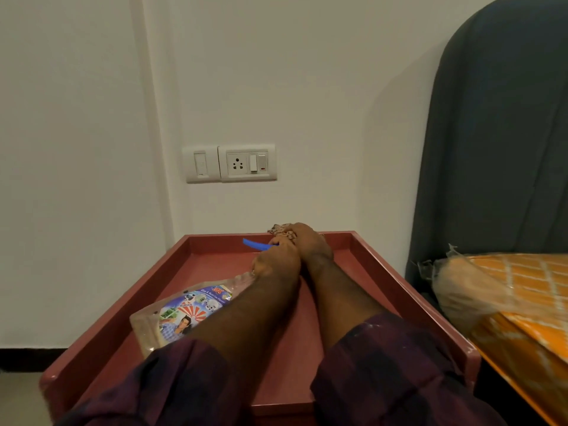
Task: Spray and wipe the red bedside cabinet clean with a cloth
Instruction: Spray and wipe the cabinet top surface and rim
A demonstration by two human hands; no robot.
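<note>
Both arms are stretched out over the red bedside cabinet, reaching right to its far edge by the wall. The left hand is wrapped round the neck of a clear spray bottle, fingers curled tight. The bottle is tipped over on its side above the cabinet's sunken top, its colourful label facing up and its base pointing back toward the near left corner. From here I cannot tell whether the base is resting on the red surface or hanging just above it. The blue trigger pokes out past the knuckles, aimed along the cabinet's back rim to the left.

The right hand is pressed up against the left one, the two touching side by side. It is bunched round a patterned cloth, with a crumpled bit showing above the fingers right at the cabinet's back rim. Dark maroon checked sleeves are pushed up on both forearms, left and right, over the near half of the cabinet.

On the wall above the cabinet are a white socket plate and a single switch beside it. To the cabinet's right stands a grey-blue padded headboard, and below that is an orange patterned mattress in clear plastic wrap, close beside the cabinet's right rim.
</note>
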